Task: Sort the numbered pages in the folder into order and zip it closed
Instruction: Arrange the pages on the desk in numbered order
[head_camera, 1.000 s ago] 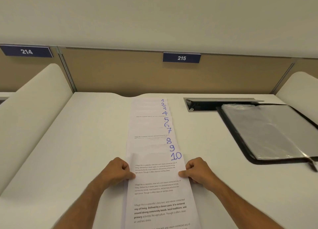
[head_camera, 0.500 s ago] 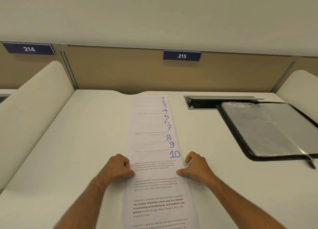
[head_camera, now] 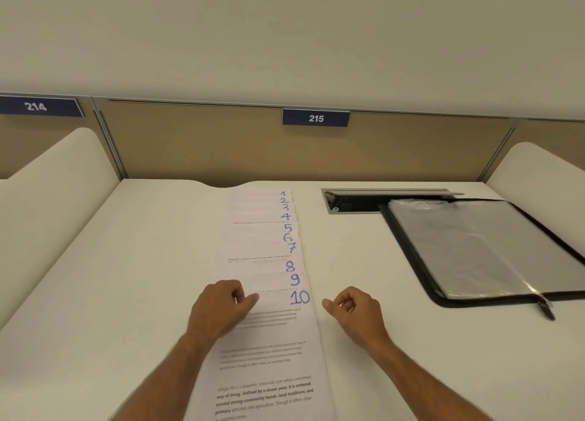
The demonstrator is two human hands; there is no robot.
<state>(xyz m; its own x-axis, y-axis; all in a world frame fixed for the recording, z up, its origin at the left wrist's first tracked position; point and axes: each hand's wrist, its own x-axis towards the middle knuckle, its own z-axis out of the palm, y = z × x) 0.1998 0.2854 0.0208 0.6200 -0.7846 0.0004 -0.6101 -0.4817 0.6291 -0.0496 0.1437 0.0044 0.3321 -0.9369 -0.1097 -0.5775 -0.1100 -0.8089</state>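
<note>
The pages (head_camera: pixel 262 262) lie fanned in one overlapping column down the middle of the counter (head_camera: pixel 126 294), from the far edge toward the near edge, handwritten numbers 1 to 10 showing in order. The sorting step looks done. The left hand (head_camera: pixel 221 306) rests loosely curled on page 10's left margin, gripping nothing; the right hand (head_camera: pixel 354 309) hovers curled and empty just beside the right margin. The folder (head_camera: pixel 481 249) lies open toward the far right corner, unzipped. Next, I judge, comes squaring the fan into one stack without disturbing the order.

pages (head_camera: pixel 262 262) numbered 1 to 10 in blue; wall signs "214" (head_camera: pixel 35 106), "215" (head_camera: pixel 316 118)
</note>
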